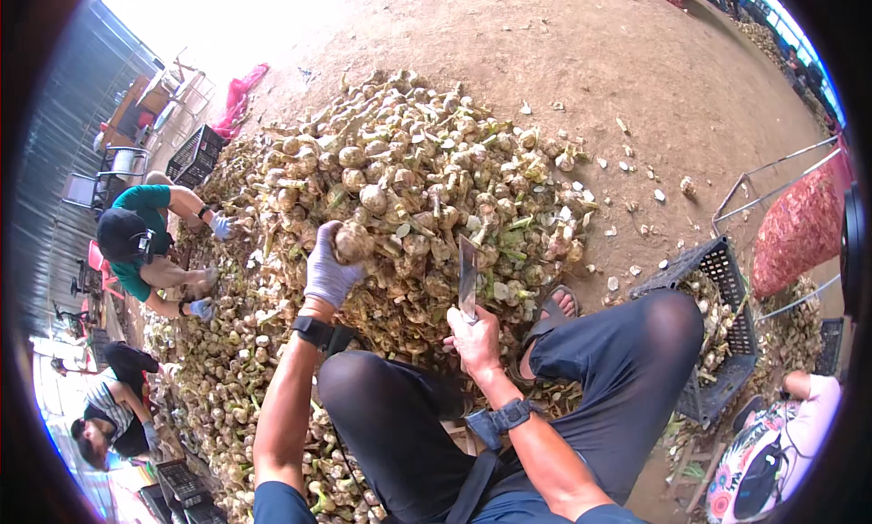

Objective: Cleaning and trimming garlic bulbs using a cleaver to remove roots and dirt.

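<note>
Knife (468, 281) over the garlic pile (413, 165) points up my view along its long axis; I see the right hand (475, 342) with fingers closed round its near end, the left hand (329, 276) gripping a bulb (353, 242)

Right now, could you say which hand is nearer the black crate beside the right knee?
Right: the right hand is left of the black crate; the left hand, farther left.

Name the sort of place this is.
Likely a farm-produce shed, judging by the large heap of garlic bulbs, the corrugated metal wall and the filled red mesh sack.
</note>
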Tool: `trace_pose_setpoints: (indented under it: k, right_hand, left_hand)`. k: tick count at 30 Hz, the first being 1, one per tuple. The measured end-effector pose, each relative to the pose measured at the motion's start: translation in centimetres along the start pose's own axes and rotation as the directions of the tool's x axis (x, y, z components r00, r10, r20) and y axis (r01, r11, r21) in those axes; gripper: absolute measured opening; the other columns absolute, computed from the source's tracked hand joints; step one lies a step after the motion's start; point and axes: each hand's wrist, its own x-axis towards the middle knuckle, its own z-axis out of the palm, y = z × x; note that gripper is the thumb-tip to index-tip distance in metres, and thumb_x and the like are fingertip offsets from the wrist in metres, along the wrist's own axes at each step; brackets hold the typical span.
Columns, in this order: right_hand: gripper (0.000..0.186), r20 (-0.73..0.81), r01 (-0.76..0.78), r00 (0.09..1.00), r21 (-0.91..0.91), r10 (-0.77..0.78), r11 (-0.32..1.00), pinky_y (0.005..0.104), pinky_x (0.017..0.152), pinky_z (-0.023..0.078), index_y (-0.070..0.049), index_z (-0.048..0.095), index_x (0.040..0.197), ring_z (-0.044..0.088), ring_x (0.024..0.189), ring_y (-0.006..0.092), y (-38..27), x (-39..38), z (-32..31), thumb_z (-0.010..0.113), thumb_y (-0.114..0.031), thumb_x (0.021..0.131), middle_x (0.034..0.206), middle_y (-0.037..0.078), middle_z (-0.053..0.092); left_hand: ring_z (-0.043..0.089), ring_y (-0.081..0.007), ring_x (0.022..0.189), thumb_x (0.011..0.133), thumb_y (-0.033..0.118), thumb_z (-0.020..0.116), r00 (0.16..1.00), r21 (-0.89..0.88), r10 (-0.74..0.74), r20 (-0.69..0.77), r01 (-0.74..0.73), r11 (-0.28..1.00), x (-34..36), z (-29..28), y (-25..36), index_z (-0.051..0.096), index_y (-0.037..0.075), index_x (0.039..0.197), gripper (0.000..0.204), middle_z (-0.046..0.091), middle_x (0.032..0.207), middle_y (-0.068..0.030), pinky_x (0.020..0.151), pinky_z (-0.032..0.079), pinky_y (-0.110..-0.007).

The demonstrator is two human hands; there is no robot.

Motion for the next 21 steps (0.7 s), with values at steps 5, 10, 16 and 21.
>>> trace_pose_setpoints:
  k: [5, 10, 16, 21]
  right_hand:
    - [0.023, 0.053, 0.194, 0.981, -0.133, -0.189, 0.972, 0.0258, 0.050, 0.052, -0.003, 0.059, 0.074, 0.054, 0.054, 0.0060, -4.8, -1.9, 0.3, 0.068, -0.014, 0.092, 0.064, -0.002, 0.057]
    - [0.018, 0.108, 0.365, 0.931, -0.298, -0.348, 0.882, 0.0245, 0.052, 0.045, -0.003, 0.062, 0.079, 0.057, 0.055, 0.0058, -9.7, -4.3, 0.3, 0.070, -0.014, 0.090, 0.063, -0.003, 0.058]
    - [0.021, 0.176, 0.376, 0.913, -0.021, -0.367, 0.926, 0.0256, 0.050, 0.037, -0.002, 0.057, 0.076, 0.040, 0.059, 0.0035, -12.0, -6.1, 0.9, 0.068, -0.013, 0.090, 0.060, -0.004, 0.050]
    - [0.015, 0.200, 0.312, 0.929, 0.031, -0.312, 0.950, 0.0235, 0.052, 0.045, 0.002, 0.062, 0.083, 0.052, 0.061, 0.0031, -12.6, -6.6, 0.4, 0.068, -0.010, 0.090, 0.066, -0.003, 0.057]
  left_hand:
    - [0.059, -0.0156, 0.109, 0.074, -0.002, 0.079, 0.985, -0.443, -0.046, 0.166, 0.116, 0.889, -0.7, -4.2, 9.3, 0.040, 0.007, 0.135, 0.073, 0.059, 0.122, -0.0058, 0.096, 0.050, -0.032]
    - [0.060, -0.0097, 0.076, 0.075, 0.047, 0.080, 0.932, -0.387, -0.120, 0.341, 0.256, 0.886, -4.6, -6.1, 17.9, 0.054, 0.003, 0.129, 0.075, 0.064, 0.097, -0.0020, 0.063, 0.049, -0.025]
    - [0.048, -0.0082, 0.058, 0.089, 0.031, 0.066, 0.874, -0.665, -0.189, 0.448, 0.466, 0.584, -9.5, -3.2, 18.5, 0.059, 0.007, 0.120, 0.040, 0.054, 0.072, 0.0014, 0.052, 0.039, -0.024]
    - [0.043, -0.0061, 0.050, 0.088, 0.045, 0.070, 0.804, -0.652, -0.342, 0.487, 0.595, 0.470, -11.1, -1.8, 17.6, 0.061, 0.015, 0.114, 0.041, 0.051, 0.069, 0.0052, 0.046, 0.034, -0.022]
